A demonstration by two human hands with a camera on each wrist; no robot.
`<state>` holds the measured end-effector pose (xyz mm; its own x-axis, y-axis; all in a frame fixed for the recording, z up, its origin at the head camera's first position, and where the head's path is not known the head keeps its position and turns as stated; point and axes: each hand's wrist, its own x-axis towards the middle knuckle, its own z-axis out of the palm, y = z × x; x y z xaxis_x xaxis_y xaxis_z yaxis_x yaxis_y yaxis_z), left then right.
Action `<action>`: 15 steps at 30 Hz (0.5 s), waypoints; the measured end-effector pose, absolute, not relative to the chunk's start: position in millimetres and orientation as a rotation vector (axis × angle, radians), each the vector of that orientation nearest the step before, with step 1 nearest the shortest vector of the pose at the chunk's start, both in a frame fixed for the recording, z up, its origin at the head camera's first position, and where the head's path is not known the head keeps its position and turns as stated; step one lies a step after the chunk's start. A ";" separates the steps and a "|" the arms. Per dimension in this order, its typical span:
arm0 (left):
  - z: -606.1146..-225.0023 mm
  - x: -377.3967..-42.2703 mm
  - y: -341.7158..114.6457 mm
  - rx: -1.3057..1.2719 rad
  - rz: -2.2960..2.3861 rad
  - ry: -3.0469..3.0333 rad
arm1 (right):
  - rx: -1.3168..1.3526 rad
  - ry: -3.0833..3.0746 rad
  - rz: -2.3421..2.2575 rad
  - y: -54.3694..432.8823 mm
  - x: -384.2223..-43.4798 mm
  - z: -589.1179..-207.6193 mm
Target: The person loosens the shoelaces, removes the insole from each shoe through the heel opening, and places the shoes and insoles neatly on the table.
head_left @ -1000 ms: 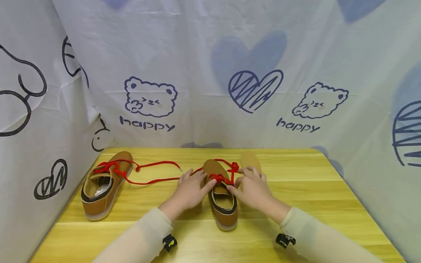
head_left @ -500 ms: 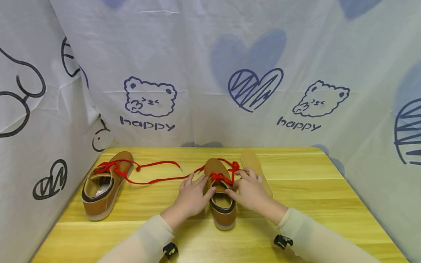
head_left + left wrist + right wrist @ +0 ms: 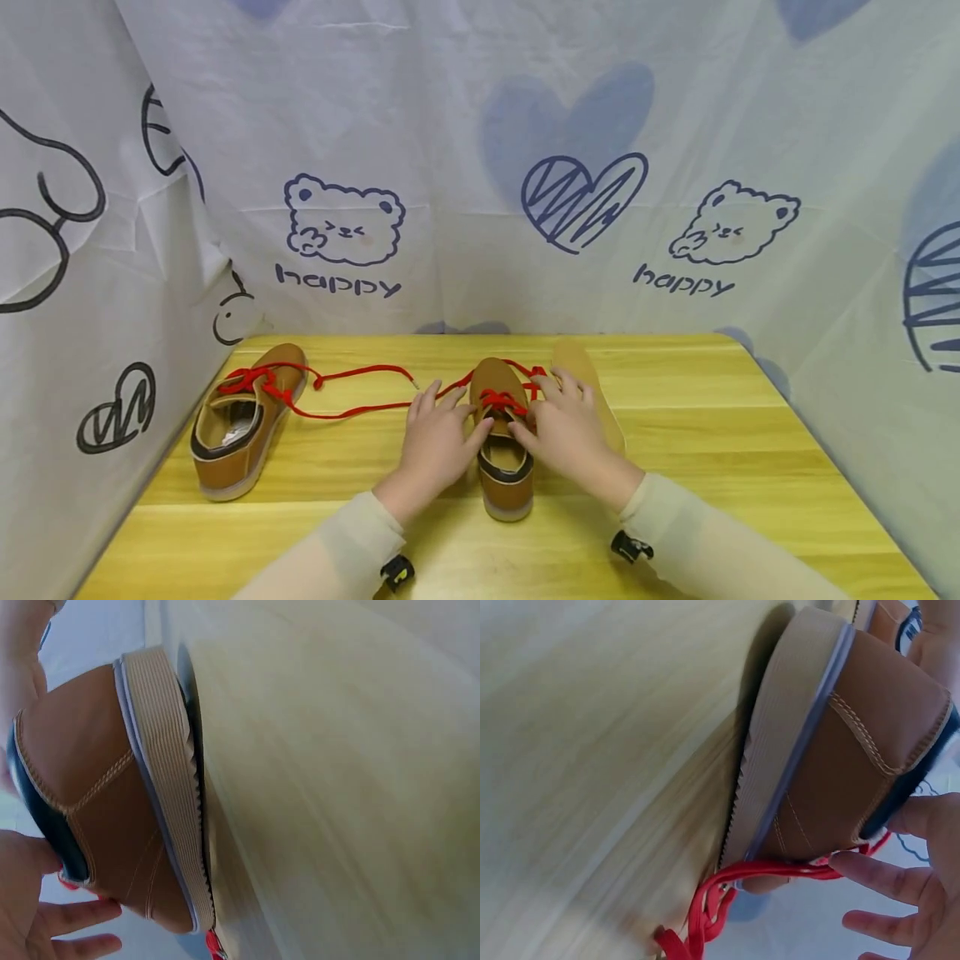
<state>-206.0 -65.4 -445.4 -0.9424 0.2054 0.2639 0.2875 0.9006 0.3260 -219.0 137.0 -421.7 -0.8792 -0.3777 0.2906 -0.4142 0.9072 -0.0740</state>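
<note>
A brown lace-up shoe (image 3: pixel 507 492) with red laces stands in the middle of the table, toe pointing away. My left hand (image 3: pixel 438 437) grips its left side, thumb at the dark collar and index finger against the outer side, the other fingers spread. On the opposite side my right hand (image 3: pixel 566 429) holds the shoe likewise, thumb at the collar edge and index fingertip beside the red lace (image 3: pixel 780 868). In the left wrist view, the brown upper (image 3: pixel 112 802) and ribbed pale sole show, the sole close over the wood. Part of the lacing hides behind the fingers.
A matching brown shoe (image 3: pixel 240 454) with red laces stands at the left, whitish stuffing inside. A loose red lace (image 3: pixel 352 410) runs from it toward the middle. A beige insole (image 3: pixel 588 375) lies partly behind my right hand. Printed white cloth (image 3: pixel 465 167) hangs behind the table (image 3: pixel 720 467).
Both hands have shifted slightly, the right one leftward. The middle shoe has turned a little straighter. More of the insole shows, and the red lace bunch is more covered by my right hand.
</note>
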 end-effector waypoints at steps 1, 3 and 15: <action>-445.4 -206.2 -63.9 -0.370 -0.503 -2.818 | 0.602 -2.782 0.162 135.5 -219.5 -422.3; -445.0 -206.4 -61.2 -0.364 -0.461 -2.788 | 0.608 -2.760 0.111 133.2 -220.3 -423.3; -445.3 -206.6 -66.1 -0.369 -0.505 -2.683 | 0.559 -2.810 0.310 146.6 -223.6 -425.2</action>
<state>-206.6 -66.1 -445.3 -0.8915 0.1823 0.4148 0.3207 0.9006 0.2934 -223.6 146.6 -425.2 -0.8923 -0.3444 0.2918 -0.3998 0.9032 -0.1563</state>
